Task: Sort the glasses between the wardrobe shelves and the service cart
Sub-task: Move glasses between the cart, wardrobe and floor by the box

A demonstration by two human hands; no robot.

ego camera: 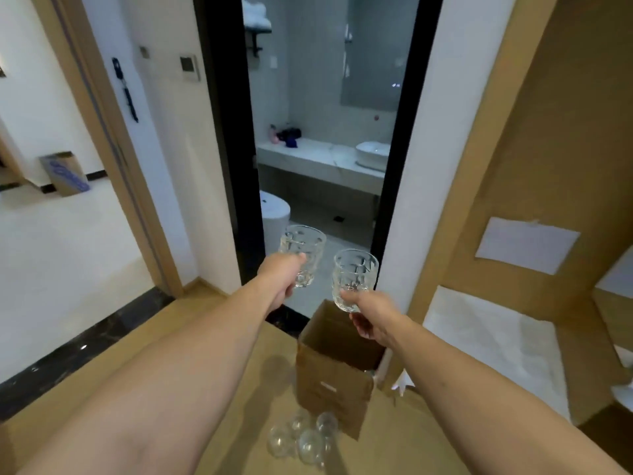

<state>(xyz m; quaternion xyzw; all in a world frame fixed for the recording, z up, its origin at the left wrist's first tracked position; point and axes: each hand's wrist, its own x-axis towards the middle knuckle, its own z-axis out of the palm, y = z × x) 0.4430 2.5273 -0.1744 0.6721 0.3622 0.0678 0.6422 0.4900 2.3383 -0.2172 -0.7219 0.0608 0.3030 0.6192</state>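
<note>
My left hand [281, 279] grips a clear patterned glass [305, 248] near its base and holds it upright in front of the bathroom doorway. Just to the right, my right hand [370, 318] grips a second clear patterned glass [355, 275] at its base, also upright and slightly lower. Both arms are stretched forward. Several round clear glasses [301, 437] stand on the wooden floor below, in front of an open cardboard box [332, 382]. The wooden wardrobe [565, 166] is at the right, with a white-lined shelf [486, 341]. No service cart is in view.
A dark-framed doorway [222, 132] opens onto a bathroom with a counter, basin [372, 155] and toilet [275, 214]. At the left an open room door leads to a corridor with a cardboard box [65, 173]. A white paper [525, 245] is stuck on the wardrobe's back panel.
</note>
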